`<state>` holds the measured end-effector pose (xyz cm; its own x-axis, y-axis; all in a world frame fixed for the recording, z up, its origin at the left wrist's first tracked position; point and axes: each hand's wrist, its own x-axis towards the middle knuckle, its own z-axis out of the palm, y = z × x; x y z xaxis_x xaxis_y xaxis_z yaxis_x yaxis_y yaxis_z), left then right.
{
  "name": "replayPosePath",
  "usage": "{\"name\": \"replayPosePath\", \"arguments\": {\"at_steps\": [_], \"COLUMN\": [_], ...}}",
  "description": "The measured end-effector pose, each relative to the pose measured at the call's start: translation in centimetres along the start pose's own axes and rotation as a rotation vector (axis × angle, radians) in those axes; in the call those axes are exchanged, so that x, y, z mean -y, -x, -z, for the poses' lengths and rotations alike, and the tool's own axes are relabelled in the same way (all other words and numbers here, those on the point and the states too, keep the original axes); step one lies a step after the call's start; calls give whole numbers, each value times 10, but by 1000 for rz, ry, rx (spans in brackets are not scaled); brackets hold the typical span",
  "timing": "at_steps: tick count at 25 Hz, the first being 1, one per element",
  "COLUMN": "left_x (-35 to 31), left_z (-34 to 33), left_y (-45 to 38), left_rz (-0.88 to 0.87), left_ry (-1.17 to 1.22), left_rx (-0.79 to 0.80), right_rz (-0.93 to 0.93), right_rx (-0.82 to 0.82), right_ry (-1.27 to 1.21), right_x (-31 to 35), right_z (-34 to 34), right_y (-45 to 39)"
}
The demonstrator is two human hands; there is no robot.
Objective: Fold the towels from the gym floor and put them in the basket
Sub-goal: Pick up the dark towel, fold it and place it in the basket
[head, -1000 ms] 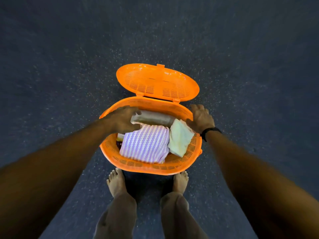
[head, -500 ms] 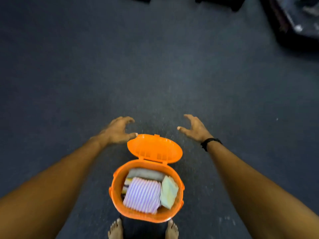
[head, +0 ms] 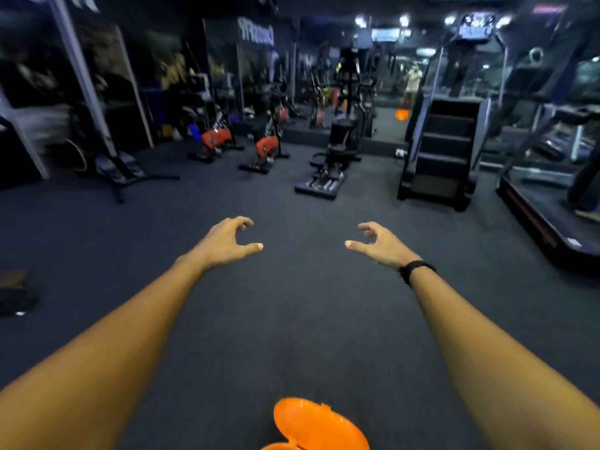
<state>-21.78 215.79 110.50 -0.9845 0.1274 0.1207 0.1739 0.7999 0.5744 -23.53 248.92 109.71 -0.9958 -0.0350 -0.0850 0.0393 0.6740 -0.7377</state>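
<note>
Only the raised orange lid of the basket [head: 316, 425] shows at the bottom edge of the head view; its body and the folded towels inside are out of frame. My left hand [head: 227, 241] is stretched out in front of me over the dark floor, fingers curled and apart, holding nothing. My right hand [head: 376, 243], with a black wristband, mirrors it on the right and is equally empty. Both hands hover well above and beyond the basket. No loose towel is clearly visible on the floor ahead.
Dark gym floor [head: 302, 319] stretches ahead. Exercise bikes [head: 264, 147] stand at the back left, an elliptical [head: 337, 151] in the centre, a stair climber [head: 441, 151] and a treadmill [head: 552, 203] at the right. A dark object [head: 14, 295] lies at the left edge.
My hands left the towels in the basket and rose in front of me, empty. My view tilted up from the basket to the gym room, pushing the basket to the bottom edge.
</note>
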Motion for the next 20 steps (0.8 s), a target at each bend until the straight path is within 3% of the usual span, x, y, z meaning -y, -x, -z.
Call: {"name": "replayPosePath", "arguments": {"at_steps": [8,20], "left_x": [14,183], "left_z": [128,305], "left_y": [70,252], "left_rz": [112,410], "left_ry": [-39,-105], "left_rx": [-207,-453], "right_rz": [258,548], "right_rx": [115,409], "right_ry": [1,71], "right_x": [137,373], "right_z": [-12,-234], "right_y": [2,36]}}
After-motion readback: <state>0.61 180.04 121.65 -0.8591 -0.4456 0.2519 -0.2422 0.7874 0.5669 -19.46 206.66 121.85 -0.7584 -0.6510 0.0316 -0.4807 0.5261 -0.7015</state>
